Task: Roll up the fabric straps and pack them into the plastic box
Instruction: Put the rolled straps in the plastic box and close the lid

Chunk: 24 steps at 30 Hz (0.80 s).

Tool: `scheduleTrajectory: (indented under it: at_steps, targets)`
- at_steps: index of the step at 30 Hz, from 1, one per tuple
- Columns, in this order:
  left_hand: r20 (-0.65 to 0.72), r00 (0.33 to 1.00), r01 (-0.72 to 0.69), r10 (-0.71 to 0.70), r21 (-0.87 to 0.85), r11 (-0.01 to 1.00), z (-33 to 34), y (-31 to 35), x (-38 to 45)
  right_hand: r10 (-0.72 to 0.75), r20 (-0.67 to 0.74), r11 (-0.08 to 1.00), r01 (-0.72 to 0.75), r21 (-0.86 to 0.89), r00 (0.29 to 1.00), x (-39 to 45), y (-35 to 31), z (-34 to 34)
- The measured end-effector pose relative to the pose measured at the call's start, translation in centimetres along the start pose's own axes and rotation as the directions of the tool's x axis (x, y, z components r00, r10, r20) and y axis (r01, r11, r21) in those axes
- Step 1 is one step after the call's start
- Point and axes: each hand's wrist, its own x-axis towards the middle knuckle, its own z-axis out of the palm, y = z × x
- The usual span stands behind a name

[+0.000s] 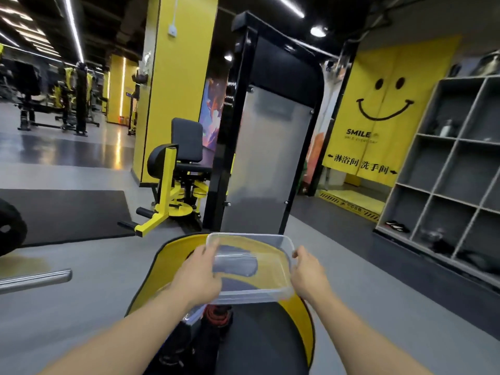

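A clear plastic box [270,269] is held with both hands above a black and yellow padded seat [270,345]. My left hand [198,272] grips its left rim, thumb over the edge. My right hand [307,269] holds the right rim. The box looks empty. Below its near edge lie fabric straps: a red and black rolled strap [217,315] and dark straps [178,347] further down on the seat. A second clear plastic piece [192,315] shows under my left wrist.
A black weight machine with a grey panel [265,158] stands right behind the seat. A yellow and black seat machine [178,182] is to the left, grey cubby shelves [446,185] to the right. A metal bar [32,278] reaches in from the left over grey floor.
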Motion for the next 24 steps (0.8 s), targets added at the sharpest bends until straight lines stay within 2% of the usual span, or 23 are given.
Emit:
scheduleTrajectory:
  at_steps: [2,4,6,10,16,19,24]
  targets:
    - [-0.003,1.000,-0.031,0.031,-0.062,0.998,0.2,2.1,-3.0,0.035,-0.002,0.999,-0.035,0.021,0.999,-3.3,1.7,-1.8]
    - [0.021,1.000,0.009,-0.005,-0.196,0.981,1.5,3.1,-6.1,0.061,0.017,0.998,-0.061,0.003,0.998,-6.5,3.7,-2.7]
    - [0.090,0.994,0.082,-0.055,-0.333,0.939,2.8,3.2,-8.9,0.096,0.072,0.994,-0.092,-0.054,0.993,-9.4,5.5,-3.0]
    - [0.205,0.978,0.143,-0.039,-0.518,0.843,5.6,2.7,-13.6,0.148,0.201,0.985,-0.127,-0.114,0.968,-13.9,8.8,-0.8]
    - [0.298,0.951,0.242,-0.086,-0.540,0.806,10.7,0.2,-15.3,0.199,0.299,0.977,-0.165,-0.135,0.933,-15.2,11.8,5.2]
    - [0.306,0.950,0.221,-0.056,-0.539,0.812,12.5,-0.4,-14.4,0.216,0.338,0.971,-0.167,-0.169,0.916,-14.1,12.9,7.8]
    - [0.283,0.959,0.151,-0.019,-0.454,0.878,16.0,-2.5,-11.8,0.255,0.355,0.964,-0.209,-0.162,0.900,-12.1,13.9,11.6]
